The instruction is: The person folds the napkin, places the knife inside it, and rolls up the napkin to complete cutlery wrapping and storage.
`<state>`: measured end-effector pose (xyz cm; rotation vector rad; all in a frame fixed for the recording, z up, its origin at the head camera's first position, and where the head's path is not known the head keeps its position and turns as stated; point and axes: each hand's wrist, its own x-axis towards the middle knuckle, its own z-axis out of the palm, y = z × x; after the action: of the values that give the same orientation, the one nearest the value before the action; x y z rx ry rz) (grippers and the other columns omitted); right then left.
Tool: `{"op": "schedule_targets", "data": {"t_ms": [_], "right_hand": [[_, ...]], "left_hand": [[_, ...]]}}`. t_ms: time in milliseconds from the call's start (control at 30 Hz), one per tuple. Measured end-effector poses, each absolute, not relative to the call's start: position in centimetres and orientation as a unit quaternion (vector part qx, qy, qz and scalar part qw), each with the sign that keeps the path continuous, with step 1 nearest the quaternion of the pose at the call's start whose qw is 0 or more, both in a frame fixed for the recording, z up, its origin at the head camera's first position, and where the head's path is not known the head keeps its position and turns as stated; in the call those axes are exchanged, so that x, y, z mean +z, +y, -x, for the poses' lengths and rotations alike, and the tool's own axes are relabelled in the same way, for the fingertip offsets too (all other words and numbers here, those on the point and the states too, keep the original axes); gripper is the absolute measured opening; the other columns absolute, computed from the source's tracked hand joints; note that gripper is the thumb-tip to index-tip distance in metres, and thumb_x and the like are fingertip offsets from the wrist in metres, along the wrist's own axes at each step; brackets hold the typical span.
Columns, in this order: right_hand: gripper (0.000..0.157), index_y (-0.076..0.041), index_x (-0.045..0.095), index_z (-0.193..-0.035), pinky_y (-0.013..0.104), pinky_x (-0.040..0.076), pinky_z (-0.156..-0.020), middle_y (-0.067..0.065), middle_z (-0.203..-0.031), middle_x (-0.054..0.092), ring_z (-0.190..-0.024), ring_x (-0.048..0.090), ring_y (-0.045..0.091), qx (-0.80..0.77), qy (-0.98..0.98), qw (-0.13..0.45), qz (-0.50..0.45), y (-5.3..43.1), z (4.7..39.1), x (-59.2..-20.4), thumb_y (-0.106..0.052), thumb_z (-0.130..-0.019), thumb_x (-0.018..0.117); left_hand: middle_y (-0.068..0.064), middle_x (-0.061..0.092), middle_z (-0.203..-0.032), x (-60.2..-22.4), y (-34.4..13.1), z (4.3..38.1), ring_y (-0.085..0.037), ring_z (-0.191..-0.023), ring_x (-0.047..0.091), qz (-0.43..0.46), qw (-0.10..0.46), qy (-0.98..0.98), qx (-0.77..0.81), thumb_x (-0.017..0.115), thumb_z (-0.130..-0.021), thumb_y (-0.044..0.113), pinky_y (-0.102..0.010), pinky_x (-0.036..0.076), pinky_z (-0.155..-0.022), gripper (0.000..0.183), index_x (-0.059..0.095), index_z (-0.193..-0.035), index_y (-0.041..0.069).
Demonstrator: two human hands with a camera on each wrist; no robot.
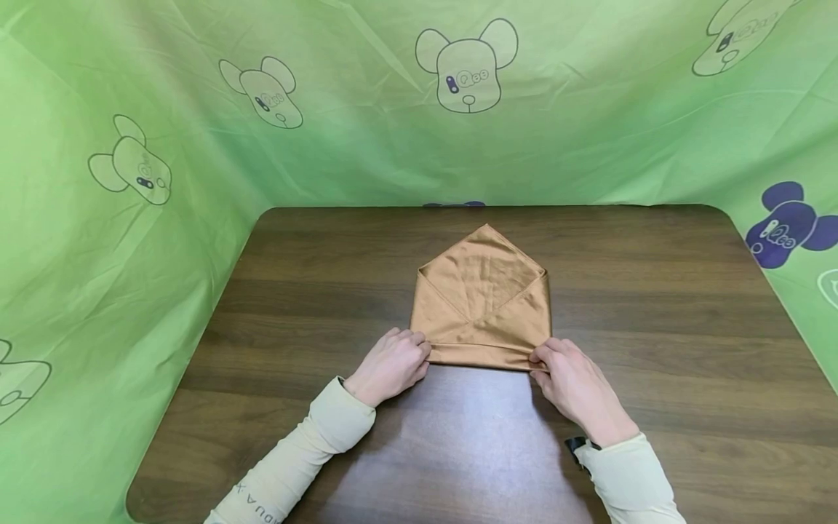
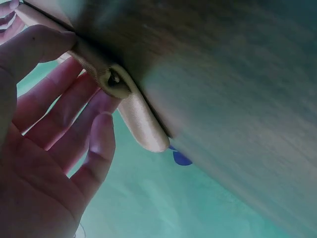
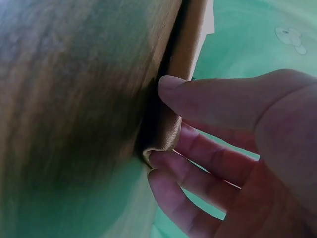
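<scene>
A shiny copper-brown cloth (image 1: pixel 484 291) lies folded on the table in an envelope-like shape, its pointed flap toward the back. Along its near edge runs a narrow rolled or folded band (image 1: pixel 481 355). At the band's left end, my left hand (image 1: pixel 396 360) pinches the fabric between thumb and fingers. In the left wrist view the layered cloth end (image 2: pixel 143 124) shows a small curled loop beside the fingertips. My right hand (image 1: pixel 572 375) pinches the band's right end, thumb on the near side and fingers behind, as the right wrist view shows on the cloth edge (image 3: pixel 171 126).
The dark wood-grain table (image 1: pixel 314 291) has rounded corners. Green curtains (image 1: pixel 366 145) printed with bear-like heads hang behind it and at both sides. Pale sleeves (image 1: pixel 304 444) cover both forearms, and a black band (image 1: pixel 576 445) shows at the right wrist.
</scene>
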<state>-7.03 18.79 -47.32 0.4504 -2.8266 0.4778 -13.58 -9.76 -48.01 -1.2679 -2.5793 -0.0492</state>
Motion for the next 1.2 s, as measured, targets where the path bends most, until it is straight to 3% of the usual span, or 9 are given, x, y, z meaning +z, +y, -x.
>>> {"op": "schedule_targets", "data": {"t_ms": [267,533,900,1200], "right_hand": [[0.015,-0.007,0.062,-0.083,0.038,0.046,-0.07,0.003,-0.084,0.061,-0.08,0.056,0.021,0.166,-0.968,0.108,-0.154,19.0,7.2,-47.5,-0.005,-0.07,0.069],[0.012,-0.007,0.061,-0.085,0.037,0.046,-0.069,0.003,-0.086,0.061,-0.08,0.056,0.021,0.171,-0.967,0.112,-0.154,19.1,7.2,-47.7,-0.007,-0.075,0.067],[0.01,-0.006,0.061,-0.088,0.039,0.045,-0.07,0.004,-0.088,0.061,-0.081,0.056,0.022,0.173,-0.966,0.112,-0.155,19.2,7.3,-47.9,-0.009,-0.079,0.063],[0.007,-0.007,0.059,-0.084,0.039,0.044,-0.069,0.005,-0.082,0.054,-0.078,0.053,0.026,0.176,-0.964,0.128,-0.151,19.0,7.3,-48.1,-0.005,-0.078,0.063]], "left_hand": [[0.003,0.054,-0.074,-48.3,-10.0,13.5,-0.016,-0.074,0.055,0.436,0.134,-0.89,-0.007,0.06,-0.075,0.016,-0.03,0.037,-0.065,0.005,0.055,-0.076,0.016],[0.004,0.055,-0.07,-48.4,-10.0,13.8,-0.015,-0.075,0.054,0.437,0.154,-0.886,-0.032,0.058,-0.074,0.012,-0.03,0.036,-0.067,0.005,0.055,-0.073,0.016],[0.007,0.058,-0.083,-48.4,-10.6,14.4,-0.013,-0.08,0.054,0.417,0.088,-0.903,-0.058,0.057,-0.082,0.018,-0.029,0.039,-0.067,0.008,0.062,-0.089,0.018],[0.006,0.061,-0.092,-48.7,-11.1,15.1,-0.012,-0.087,0.055,0.426,0.062,-0.895,-0.114,0.053,-0.088,0.019,-0.029,0.044,-0.076,0.013,0.063,-0.096,0.016]]}}
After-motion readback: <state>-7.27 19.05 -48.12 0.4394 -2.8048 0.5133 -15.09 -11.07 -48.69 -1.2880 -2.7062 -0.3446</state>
